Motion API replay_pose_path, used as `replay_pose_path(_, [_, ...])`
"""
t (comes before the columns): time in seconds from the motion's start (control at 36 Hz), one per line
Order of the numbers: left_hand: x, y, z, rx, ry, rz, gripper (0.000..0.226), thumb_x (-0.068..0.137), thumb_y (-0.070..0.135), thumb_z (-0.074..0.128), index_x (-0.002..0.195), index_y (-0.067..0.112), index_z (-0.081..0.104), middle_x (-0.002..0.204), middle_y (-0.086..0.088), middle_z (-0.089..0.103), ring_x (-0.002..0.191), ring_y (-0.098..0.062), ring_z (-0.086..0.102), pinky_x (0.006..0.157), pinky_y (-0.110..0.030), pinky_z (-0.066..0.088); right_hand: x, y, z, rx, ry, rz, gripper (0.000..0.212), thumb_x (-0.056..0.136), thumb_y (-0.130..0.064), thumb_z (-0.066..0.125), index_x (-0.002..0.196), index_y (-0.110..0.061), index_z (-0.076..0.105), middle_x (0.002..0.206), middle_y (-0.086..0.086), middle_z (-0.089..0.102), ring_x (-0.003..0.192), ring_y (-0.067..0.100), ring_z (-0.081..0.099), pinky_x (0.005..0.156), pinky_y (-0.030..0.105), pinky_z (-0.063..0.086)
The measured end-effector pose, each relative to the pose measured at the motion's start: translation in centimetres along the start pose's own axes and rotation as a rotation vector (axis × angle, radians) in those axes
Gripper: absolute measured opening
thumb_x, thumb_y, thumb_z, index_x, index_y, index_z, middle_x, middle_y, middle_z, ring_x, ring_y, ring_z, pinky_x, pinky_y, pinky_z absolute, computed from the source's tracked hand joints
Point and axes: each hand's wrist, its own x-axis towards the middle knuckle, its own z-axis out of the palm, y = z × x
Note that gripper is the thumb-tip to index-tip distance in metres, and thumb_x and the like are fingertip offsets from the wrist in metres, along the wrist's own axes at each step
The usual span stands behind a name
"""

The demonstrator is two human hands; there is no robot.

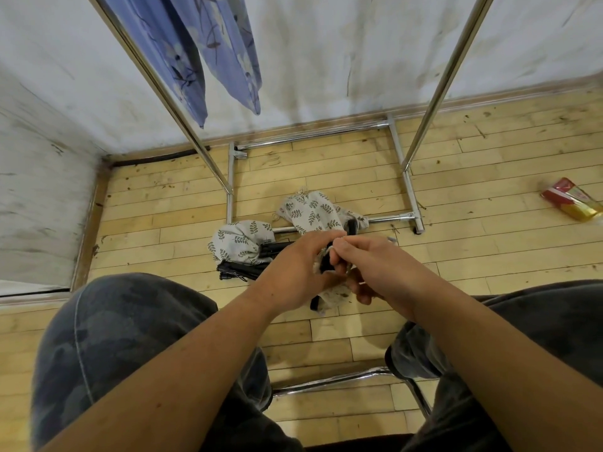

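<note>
My left hand [293, 272] and my right hand [375, 272] meet above the floor, both gripping a small leaf-print cloth [332, 296] with a black piece [325, 264] inside it. The cloth hangs down between my palms. Two more leaf-print cloths lie on the floor beyond: one at the left [241, 239] beside a pile of black hangers [238, 270], one at the right [313, 210] draped over the rack's low bar.
A chrome clothes rack [409, 190] stands against the white wall, with a blue floral garment [202, 44] hanging from its left side. A red and gold packet [571, 203] lies on the wooden floor at right. My knees flank a chrome chair bar [326, 381].
</note>
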Motion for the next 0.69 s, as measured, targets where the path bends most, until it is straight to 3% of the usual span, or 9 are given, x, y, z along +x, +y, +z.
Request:
replay_pose_path(0.08, [0.0,0.2,-0.1,-0.007,-0.005,0.008,0.061,0.090,0.022,0.076,0.140,0.047,0.051,0.128,0.026,0.061,0.116,0.009,0.055,0.097,-0.015,0.047,-0.1,-0.1,0.1,-0.002,-0.030,-0.026,0.035,0.110,-0.029,0.046,0.086,-0.014,0.068,0.072,0.001,0.061,0.052,0.014,0.048,0.048,0.028,0.038])
replay_pose_path(0.14, [-0.1,0.4,-0.1,0.000,-0.006,-0.009,0.050,0.090,0.025,0.076,0.125,0.055,0.055,0.112,0.033,0.063,0.107,0.017,0.055,0.087,-0.004,0.042,-0.2,-0.1,0.1,-0.004,-0.046,-0.051,0.035,0.110,-0.029,0.045,0.086,-0.014,0.066,0.069,0.002,0.057,0.049,0.014,0.044,0.048,0.029,0.037])
replay_pose_path(0.22, [-0.2,0.7,0.1,0.005,-0.030,-0.026,0.035,0.091,0.034,0.075,0.101,0.060,0.053,0.096,0.037,0.064,0.099,0.016,0.058,0.079,-0.002,0.041,-0.3,0.0,0.1,0.016,-0.047,-0.071,0.036,0.111,-0.028,0.045,0.084,-0.013,0.064,0.063,0.003,0.049,0.045,0.013,0.039,0.048,0.029,0.037])
replay_pose_path(0.31, [-0.1,0.8,0.3,-0.002,-0.049,-0.041,0.037,0.092,0.029,0.075,0.094,0.058,0.051,0.087,0.044,0.060,0.090,0.021,0.056,0.075,0.000,0.039,-0.4,0.1,0.3,0.013,-0.049,-0.081,0.036,0.111,-0.027,0.043,0.085,-0.012,0.062,0.057,0.000,0.042,0.044,0.013,0.036,0.048,0.030,0.038])
replay_pose_path(0.44, [-0.1,0.7,0.1,-0.033,-0.077,-0.046,0.042,0.092,0.021,0.072,0.108,0.056,0.056,0.092,0.040,0.064,0.089,0.017,0.059,0.074,-0.004,0.042,-0.6,0.0,0.5,0.071,-0.087,-0.090,0.033,0.112,-0.026,0.041,0.093,-0.008,0.060,0.055,0.000,0.036,0.044,0.013,0.032,0.049,0.032,0.041])
replay_pose_path(0.53, [-0.2,1.4,-0.4,-0.019,-0.066,-0.011,0.037,0.092,0.022,0.065,0.105,0.056,0.057,0.092,0.035,0.067,0.091,0.010,0.064,0.077,-0.012,0.048,-0.9,-0.4,0.3,0.104,-0.134,-0.122,0.031,0.111,-0.029,0.044,0.098,-0.006,0.061,0.061,0.004,0.045,0.045,0.012,0.039,0.054,0.031,0.050])
replay_pose_path(0.61, [-0.2,1.3,-0.5,-0.016,0.003,0.032,0.030,0.097,0.020,0.055,0.124,0.034,0.060,0.095,0.023,0.069,0.089,0.000,0.067,0.080,-0.024,0.055,-1.3,-0.8,0.0,0.028,-0.168,-0.183,0.032,0.109,-0.034,0.049,0.098,-0.008,0.064,0.082,0.004,0.062,0.061,0.017,0.055,0.065,0.035,0.052])
replay_pose_path(0.69, [-0.1,0.8,-0.7,-0.070,0.038,-0.016,0.057,0.097,0.017,0.067,0.149,0.031,0.048,0.114,0.017,0.068,0.098,0.002,0.065,0.091,-0.019,0.053,-1.3,-0.9,0.0,-0.100,-0.135,-0.221,0.028,0.107,-0.039,0.050,0.099,-0.020,0.069,0.096,0.002,0.066,0.073,0.016,0.065,0.063,0.031,0.053])
